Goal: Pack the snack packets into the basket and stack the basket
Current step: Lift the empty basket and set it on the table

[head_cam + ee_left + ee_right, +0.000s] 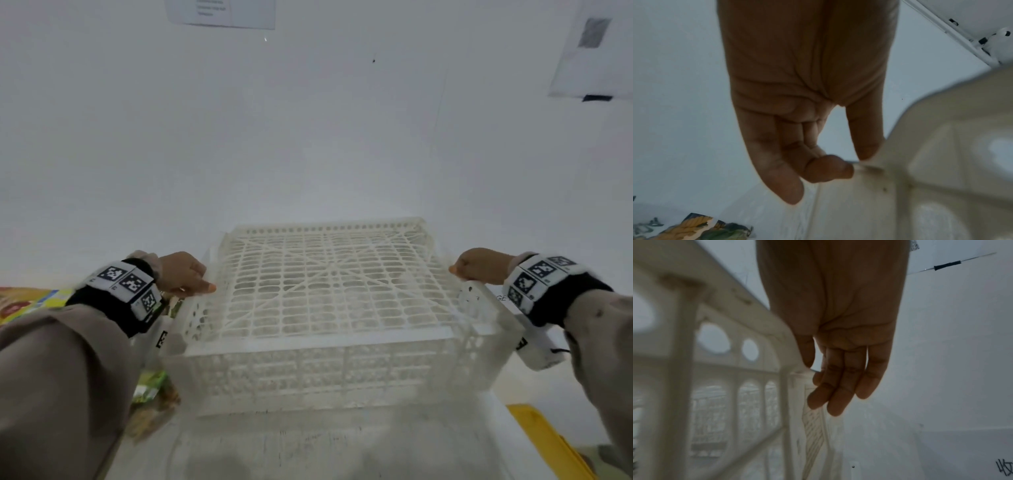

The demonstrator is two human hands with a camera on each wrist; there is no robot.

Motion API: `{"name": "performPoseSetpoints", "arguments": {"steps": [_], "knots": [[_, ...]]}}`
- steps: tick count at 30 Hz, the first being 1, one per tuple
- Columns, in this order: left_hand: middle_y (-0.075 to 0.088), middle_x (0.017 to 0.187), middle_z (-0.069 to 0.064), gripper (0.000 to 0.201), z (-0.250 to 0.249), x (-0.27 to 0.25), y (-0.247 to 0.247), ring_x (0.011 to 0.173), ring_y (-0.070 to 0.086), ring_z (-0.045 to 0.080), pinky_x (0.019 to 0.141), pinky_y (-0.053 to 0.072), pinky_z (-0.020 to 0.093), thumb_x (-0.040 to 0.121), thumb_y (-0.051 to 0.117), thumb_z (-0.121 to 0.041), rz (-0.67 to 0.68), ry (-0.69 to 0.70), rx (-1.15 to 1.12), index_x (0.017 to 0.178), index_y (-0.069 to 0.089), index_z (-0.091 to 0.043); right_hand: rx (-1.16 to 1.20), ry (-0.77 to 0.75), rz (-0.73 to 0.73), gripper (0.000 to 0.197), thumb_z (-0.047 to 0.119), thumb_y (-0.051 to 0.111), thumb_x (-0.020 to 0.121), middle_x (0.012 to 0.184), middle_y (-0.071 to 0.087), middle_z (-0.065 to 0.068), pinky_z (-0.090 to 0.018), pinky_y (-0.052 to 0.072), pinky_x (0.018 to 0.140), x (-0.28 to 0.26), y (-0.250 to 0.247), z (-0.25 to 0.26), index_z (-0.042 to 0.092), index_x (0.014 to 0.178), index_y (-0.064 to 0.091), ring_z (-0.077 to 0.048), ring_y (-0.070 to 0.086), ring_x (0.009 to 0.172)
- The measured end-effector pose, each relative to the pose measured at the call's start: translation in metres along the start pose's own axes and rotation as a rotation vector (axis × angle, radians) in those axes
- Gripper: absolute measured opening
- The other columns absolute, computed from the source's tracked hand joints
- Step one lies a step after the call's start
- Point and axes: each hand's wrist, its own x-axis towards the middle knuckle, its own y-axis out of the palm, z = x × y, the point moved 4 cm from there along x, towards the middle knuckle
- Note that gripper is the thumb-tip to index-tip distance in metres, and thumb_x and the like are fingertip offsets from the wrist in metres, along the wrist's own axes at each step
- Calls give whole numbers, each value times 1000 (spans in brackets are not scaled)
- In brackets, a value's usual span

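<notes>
Both left grip (185,274) and right grip (479,265) are pinching the basket (318,337) rim; uneven lowering is risking a crooked stack.

Not much here you can actually read. Best bet is the grey letters (501,298) on the white surface at the right, just beside the wrist. They look like "GE" and the rest is hidden. The left wristband (128,282) and right wristband (537,277) carry black-and-white square code tags, with no plain words I can make out. The sheet (221,12) on the far wall has a few lines of print, too blurry to read. The paper (592,44) far right shows a grey square, also unreadable. The right wrist view has a black handwritten scrawl (1004,469) low on the right, and I can't decipher it. The packet (24,303) at the left has print on it, all smeared.
</notes>
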Motion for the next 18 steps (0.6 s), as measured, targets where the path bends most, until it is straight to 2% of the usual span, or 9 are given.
{"name": "performPoseSetpoints", "arguments": {"steps": [2,5,6,8,10,13,14,16,18], "knots": [[55,82,13,26,-4,-13,-1,73,52,23,67,45,28,78,71,-18,-34,19,-94,89,52,-4,50,-12,-43,49,22,44,97,44,33,1,-23,30,53,-13,-3,-2,12,50,35,-14,30,42],[47,63,6,51,-7,-41,-4,56,52,18,49,46,17,60,84,-23,-88,63,-231,91,46,-9,95,-33,-137,40,22,45,96,56,45,-6,-23,32,53,-42,-10,-1,5,59,44,-17,40,51],[41,59,4,51,-9,-54,-5,51,48,15,44,44,15,59,84,-21,-95,85,-261,90,46,-9,121,-51,-170,38,21,46,96,59,49,-6,-23,34,55,-52,-12,-1,5,61,46,-17,44,54],[37,64,5,34,-13,-77,-6,53,41,16,43,41,17,72,75,-4,-129,136,-312,88,45,-8,203,-77,-234,33,20,51,94,62,54,-2,-25,37,60,-70,-15,-6,8,63,49,-14,49,58],[44,69,7,28,-16,-100,-6,58,45,19,47,43,24,73,71,3,-196,165,-308,78,46,-9,276,-89,-291,23,19,56,91,65,58,-1,-25,40,67,-88,-15,-14,8,71,52,-16,54,63],[52,69,7,28,-20,-137,-2,51,56,18,44,48,20,75,68,5,-279,173,-395,77,48,-14,334,-105,-334,19,18,62,87,66,62,-4,-14,43,61,-118,-13,-22,8,74,55,-24,58,69],[52,68,6,27,-20,-148,1,45,58,12,42,49,17,77,66,7,-294,172,-438,77,48,-14,345,-109,-342,19,18,62,87,66,62,-5,-15,43,61,-129,-11,-23,8,73,54,-26,59,70],[52,69,6,29,-20,-170,8,37,55,2,39,47,14,79,61,11,-318,174,-524,77,46,-14,371,-96,-339,17,16,62,87,68,63,-8,-27,46,68,-152,-7,-23,6,76,54,-28,59,72],[55,66,6,30,-16,-191,15,38,55,3,38,46,14,81,58,13,-339,177,-587,79,45,-14,415,-81,-322,16,15,60,88,71,63,-11,-31,47,69,-176,-1,-21,1,87,53,-29,59,73]]}}
